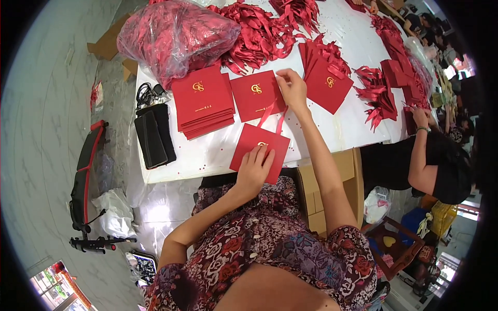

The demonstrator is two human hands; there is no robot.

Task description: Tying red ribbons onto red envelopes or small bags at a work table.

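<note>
Left hand [254,168] lies flat, fingers spread, pressing a red square paper card with gold emblem [260,151] at the near edge of the white table [218,150], not gripping it. Right hand [292,89] pinches the end of a thin red ribbon [271,113] running up from that card. A stack of matching red cards [202,101] sits to the left, a pile of red ribbons [259,33] beyond.

left hand [254,168]: flat on a red envelope [259,150] at the table's [207,155] near edge
right hand [292,89]: pinching its red ribbon [270,111], farther in
</note>
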